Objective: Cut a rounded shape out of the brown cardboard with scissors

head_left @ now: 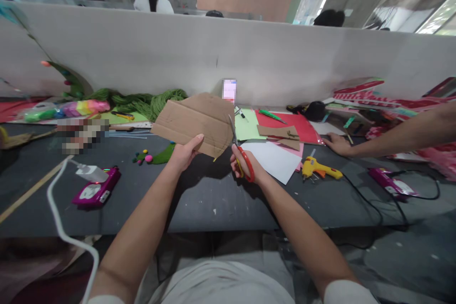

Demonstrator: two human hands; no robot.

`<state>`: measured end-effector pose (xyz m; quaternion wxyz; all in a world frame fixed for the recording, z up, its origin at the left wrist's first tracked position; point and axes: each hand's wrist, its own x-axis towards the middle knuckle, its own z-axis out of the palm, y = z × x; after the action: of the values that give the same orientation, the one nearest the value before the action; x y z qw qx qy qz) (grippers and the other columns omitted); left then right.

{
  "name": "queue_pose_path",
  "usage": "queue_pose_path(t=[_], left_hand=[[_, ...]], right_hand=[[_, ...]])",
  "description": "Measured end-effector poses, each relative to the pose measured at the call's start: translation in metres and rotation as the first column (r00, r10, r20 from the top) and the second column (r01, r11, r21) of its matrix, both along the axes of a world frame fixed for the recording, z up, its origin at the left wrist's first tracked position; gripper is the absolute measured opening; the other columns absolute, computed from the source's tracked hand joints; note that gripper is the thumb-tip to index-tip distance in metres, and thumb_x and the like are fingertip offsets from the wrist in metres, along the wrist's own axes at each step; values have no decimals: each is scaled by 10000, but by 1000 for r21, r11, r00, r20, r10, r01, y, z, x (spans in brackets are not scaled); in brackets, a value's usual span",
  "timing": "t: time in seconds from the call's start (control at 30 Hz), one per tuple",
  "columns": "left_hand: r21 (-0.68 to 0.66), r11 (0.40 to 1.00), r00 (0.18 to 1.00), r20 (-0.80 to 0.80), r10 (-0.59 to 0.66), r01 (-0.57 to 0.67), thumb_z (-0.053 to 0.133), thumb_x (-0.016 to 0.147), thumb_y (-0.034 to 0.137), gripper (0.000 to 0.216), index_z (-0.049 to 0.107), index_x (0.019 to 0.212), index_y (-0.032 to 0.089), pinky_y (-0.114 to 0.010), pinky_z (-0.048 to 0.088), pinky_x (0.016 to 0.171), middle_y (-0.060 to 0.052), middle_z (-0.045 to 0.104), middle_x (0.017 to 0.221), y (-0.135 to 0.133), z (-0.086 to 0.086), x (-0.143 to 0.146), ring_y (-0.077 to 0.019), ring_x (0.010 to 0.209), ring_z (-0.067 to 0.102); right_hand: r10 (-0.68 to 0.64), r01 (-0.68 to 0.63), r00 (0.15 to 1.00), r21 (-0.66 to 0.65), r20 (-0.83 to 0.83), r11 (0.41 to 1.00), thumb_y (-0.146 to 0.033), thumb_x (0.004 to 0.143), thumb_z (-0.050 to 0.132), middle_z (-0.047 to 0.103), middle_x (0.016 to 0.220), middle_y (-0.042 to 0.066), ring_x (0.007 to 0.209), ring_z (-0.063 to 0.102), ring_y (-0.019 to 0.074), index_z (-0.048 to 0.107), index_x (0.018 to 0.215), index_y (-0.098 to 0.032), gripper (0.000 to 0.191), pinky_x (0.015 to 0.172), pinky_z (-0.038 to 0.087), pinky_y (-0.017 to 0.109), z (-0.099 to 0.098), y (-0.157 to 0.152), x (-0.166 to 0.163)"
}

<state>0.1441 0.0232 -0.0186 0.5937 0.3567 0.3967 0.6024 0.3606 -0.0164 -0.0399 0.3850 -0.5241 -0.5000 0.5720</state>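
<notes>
My left hand [185, 153] grips the near edge of a brown cardboard sheet [194, 121], holding it above the dark table [213, 199]. My right hand [242, 161] holds red-handled scissors [241, 152], whose blades point up along the cardboard's right edge. The blades sit partly apart against that edge.
A yellow glue gun [318, 168] lies right of my hands beside white paper [274, 159] and red paper [302, 126]. Cardboard offcuts [281, 134], green yarn [142, 102] and two magenta devices [96, 190] [392, 183] are around. Another person's hand [337, 145] rests at the right. A white divider [249, 57] backs the table.
</notes>
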Motion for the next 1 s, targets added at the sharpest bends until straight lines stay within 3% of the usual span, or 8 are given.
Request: queue_pose_path(t=[0.2,0.5,0.8,1.0], left_hand=[[-24,1000,1000,10,8,-7,901,675,239,491,730,1122,127,-421,663,814,-144,784,1138,-2,3,4,-294,992,765],[1,999,999,15,-40,40,896,685,251,509,732,1158,158,-445,663,836,-132,779,1174,0,-4,1,-296,1007,766],[-6,999,999,-29,-34,34,887,690,231,537,724,1193,138,-349,664,745,-152,767,1213,-3,0,4,-267,978,763],[3,999,999,-9,-48,48,890,700,241,544,718,1210,163,-406,665,822,-131,766,1218,0,-3,2,-270,987,769]], right_hand=[[-19,7,994,110,109,994,-853,893,456,509,416,-3,285,450,92,450,581,-211,714,305,300,200,3,-8,2],[-17,17,1000,17,2,1000,-838,892,494,594,521,14,351,539,112,543,741,-190,667,351,393,207,0,2,1],[5,-17,993,107,119,994,-871,898,409,511,417,10,288,447,94,456,559,-212,743,314,323,207,3,-7,3],[-36,29,996,89,80,996,-838,895,474,529,431,-5,291,464,105,496,643,-210,677,305,325,203,1,-3,2]])
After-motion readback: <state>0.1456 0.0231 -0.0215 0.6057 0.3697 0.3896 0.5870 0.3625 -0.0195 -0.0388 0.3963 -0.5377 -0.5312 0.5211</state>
